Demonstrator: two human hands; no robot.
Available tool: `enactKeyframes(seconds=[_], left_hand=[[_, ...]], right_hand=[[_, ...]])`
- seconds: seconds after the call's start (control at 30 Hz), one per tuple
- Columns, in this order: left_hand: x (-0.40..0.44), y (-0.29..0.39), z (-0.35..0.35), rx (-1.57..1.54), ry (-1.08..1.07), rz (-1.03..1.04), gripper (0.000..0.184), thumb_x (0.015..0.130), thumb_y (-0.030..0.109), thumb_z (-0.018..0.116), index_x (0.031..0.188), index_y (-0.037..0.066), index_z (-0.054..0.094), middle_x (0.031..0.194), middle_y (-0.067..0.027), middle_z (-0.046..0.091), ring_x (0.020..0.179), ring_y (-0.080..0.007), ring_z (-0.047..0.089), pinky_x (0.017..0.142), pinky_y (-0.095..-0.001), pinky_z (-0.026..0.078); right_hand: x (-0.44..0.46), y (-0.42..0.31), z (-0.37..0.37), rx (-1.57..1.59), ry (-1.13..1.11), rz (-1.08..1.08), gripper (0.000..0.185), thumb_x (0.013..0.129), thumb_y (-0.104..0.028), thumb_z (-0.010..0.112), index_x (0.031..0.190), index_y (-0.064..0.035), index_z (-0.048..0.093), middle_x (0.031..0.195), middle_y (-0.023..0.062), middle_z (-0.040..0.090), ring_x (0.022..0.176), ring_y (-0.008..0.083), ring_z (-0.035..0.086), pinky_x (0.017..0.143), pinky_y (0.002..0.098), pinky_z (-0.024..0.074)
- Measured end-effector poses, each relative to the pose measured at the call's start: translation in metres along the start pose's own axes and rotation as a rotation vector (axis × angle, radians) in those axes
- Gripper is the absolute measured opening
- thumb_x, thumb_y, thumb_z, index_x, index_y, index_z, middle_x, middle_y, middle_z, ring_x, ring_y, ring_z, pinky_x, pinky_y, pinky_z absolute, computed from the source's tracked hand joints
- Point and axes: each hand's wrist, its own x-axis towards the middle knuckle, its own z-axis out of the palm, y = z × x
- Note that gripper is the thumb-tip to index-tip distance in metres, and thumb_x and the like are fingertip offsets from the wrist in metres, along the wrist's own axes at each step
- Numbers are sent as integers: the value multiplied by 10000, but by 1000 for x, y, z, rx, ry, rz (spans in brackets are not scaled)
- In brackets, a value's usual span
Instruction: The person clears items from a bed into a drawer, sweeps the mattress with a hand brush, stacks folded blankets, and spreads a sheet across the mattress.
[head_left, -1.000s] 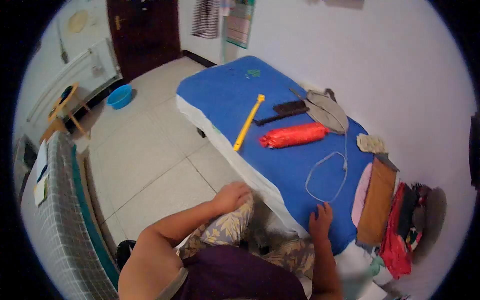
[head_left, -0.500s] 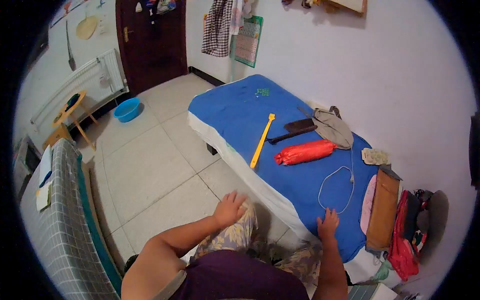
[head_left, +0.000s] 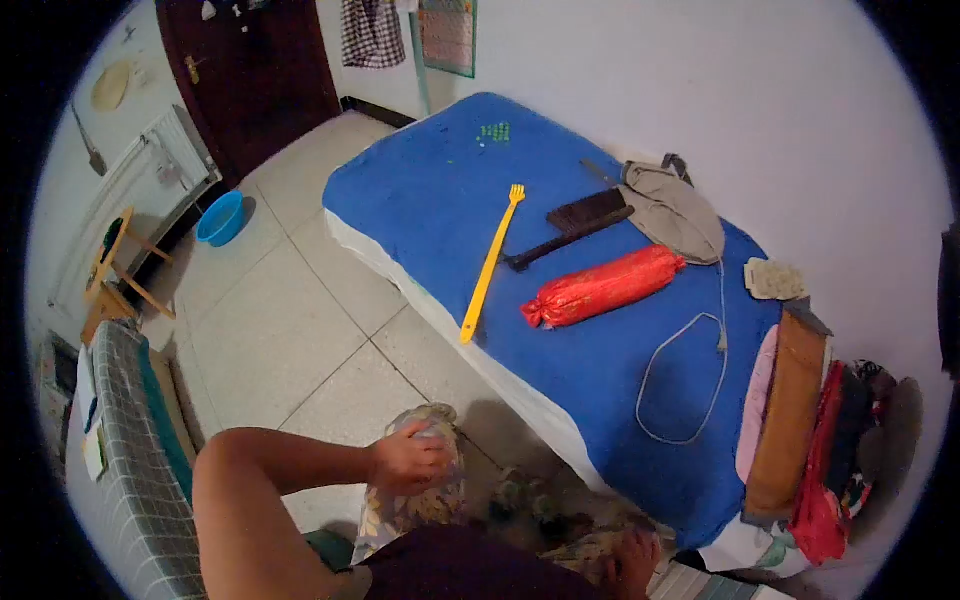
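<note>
My left hand (head_left: pixel 410 458) rests on my left knee in patterned trousers (head_left: pixel 385 520), its fingers laid loosely over the cloth. Lower right, my right hand (head_left: pixel 633 560) lies on the other leg beside the bed's near edge, dim and slightly blurred. Neither hand shows anything held. On the blue bed sheet (head_left: pixel 410 190) lie a yellow back scratcher (head_left: pixel 492 262), a dark-bristled brush (head_left: pixel 580 222) and a red plastic-wrapped bundle (head_left: pixel 605 287). A beige cloth item (head_left: pixel 670 212), perhaps a cap or bag, and a looped white cord (head_left: pixel 650 365) are farther right.
Small green pieces (head_left: pixel 495 133) lie at the bed's far end. An egg-carton-like tray (head_left: pixel 773 280), a brown folded item (head_left: pixel 785 420) and piled clothes (head_left: pixel 835 460) line the wall side. A blue basin (head_left: pixel 220 220), a wooden stool (head_left: pixel 118 255) and a checked-covered sofa (head_left: pixel 140 450) stand left.
My right hand has moved from the bed's edge down onto my leg. My left hand has shifted left and lower on the knee. The view has tilted down and moved closer to the bed.
</note>
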Motion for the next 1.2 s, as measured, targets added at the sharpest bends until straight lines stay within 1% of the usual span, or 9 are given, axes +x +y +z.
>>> enactKeyframes(seconds=[0.13, 0.23, 0.63, 0.77, 0.83, 0.97, 1.0, 1.07, 1.2], left_hand=[[12, -14, -6, -139, 54, -32, 296, 782, 292, 550, 1043, 156, 586, 1201, -48, 515, 1176, -230, 414, 926, -511, 286], [28, -25, -21, -156, -179, -56, 300, 788, 304, 560, 1055, 168, 582, 1211, -43, 512, 1174, -239, 424, 920, -510, 292], [14, -21, -42, -520, 71, -66, 301, 788, 291, 560, 1062, 169, 577, 1200, -69, 503, 1129, -252, 446, 891, -487, 319], [-7, 22, -23, -368, 27, -308, 258, 820, 245, 511, 1054, 167, 585, 1194, -75, 508, 1138, -248, 427, 906, -467, 332], [-23, 59, 10, -477, 169, -566, 285, 856, 279, 477, 1094, 156, 572, 1197, -89, 507, 1179, -259, 394, 933, -474, 331], [-49, 144, 35, -1339, 574, -1140, 387, 896, 353, 433, 1165, 89, 523, 1152, -121, 532, 1210, -298, 366, 929, -505, 356], [-54, 153, 26, -1111, 279, -1261, 416, 890, 368, 440, 1179, 76, 509, 1140, -131, 538, 1183, -310, 399, 919, -497, 378], [-73, 162, 5, -1157, 7, -1470, 452, 876, 380, 456, 1191, 60, 501, 1118, -142, 552, 1105, -320, 474, 888, -466, 422], [-133, 174, -21, -1251, -68, -1478, 431, 869, 361, 458, 1168, 58, 524, 1101, -141, 568, 1023, -318, 516, 851, -446, 445]], right_hand=[[24, 21, -1, 90, -45, 38, 499, 889, -251, 533, 1337, -188, 322, 1311, 131, 419, 1174, 338, 424, 929, 523, 309], [51, 32, 1, 134, -113, 58, 466, 881, -256, 533, 1300, -180, 344, 1280, 132, 432, 1149, 336, 435, 914, 514, 320], [91, 21, -21, 209, -306, 81, 345, 849, -276, 533, 1154, -150, 430, 1157, 138, 484, 1052, 327, 481, 852, 479, 366], [111, 8, -37, 217, -415, 44, 311, 839, -282, 533, 1105, -140, 459, 1116, 139, 501, 1020, 324, 496, 832, 467, 381], [127, -2, -49, 228, -488, 27, 295, 834, -286, 533, 1081, -135, 474, 1095, 140, 510, 1004, 322, 504, 821, 461, 389], [173, -14, -62, 201, -670, -28, 269, 823, -292, 533, 1032, -125, 502, 1054, 142, 527, 971, 319, 519, 801, 449, 404], [188, -15, -62, 185, -721, -51, 264, 820, -294, 533, 1020, -123, 510, 1044, 142, 532, 963, 318, 523, 796, 446, 408], [223, -21, -61, 140, -817, -99, 255, 815, -297, 533, 995, -118, 524, 1024, 143, 540, 947, 317, 531, 785, 440, 416], [307, -30, -56, 4, -988, -271, 243, 804, -304, 533, 946, -108, 553, 983, 145, 558, 915, 314, 546, 765, 428, 431]])
